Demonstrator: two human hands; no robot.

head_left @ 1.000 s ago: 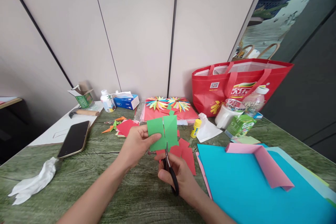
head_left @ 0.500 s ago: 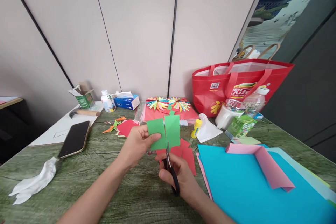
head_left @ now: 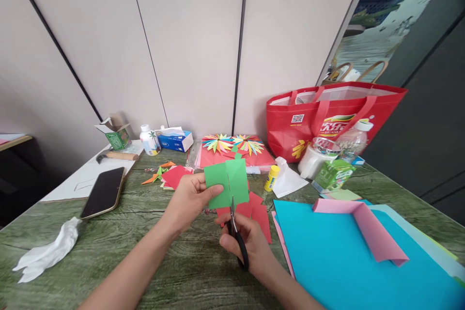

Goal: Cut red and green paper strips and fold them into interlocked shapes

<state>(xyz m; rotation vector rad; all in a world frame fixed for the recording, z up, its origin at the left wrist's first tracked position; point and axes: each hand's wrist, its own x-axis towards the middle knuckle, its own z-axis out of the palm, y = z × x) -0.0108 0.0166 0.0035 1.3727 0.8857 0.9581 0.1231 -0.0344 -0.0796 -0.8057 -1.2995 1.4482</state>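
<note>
Nearby, red scraps lie behind the scissors, near blue paper.

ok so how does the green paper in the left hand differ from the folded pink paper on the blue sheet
The green paper is held up in the left hand, while the pink paper lies on the blue sheet. A vertical cut runs through the green paper; none shows in the pink paper. The green paper looks fairly flat; the pink paper is folded. Both are plain, single-coloured paper.
</note>
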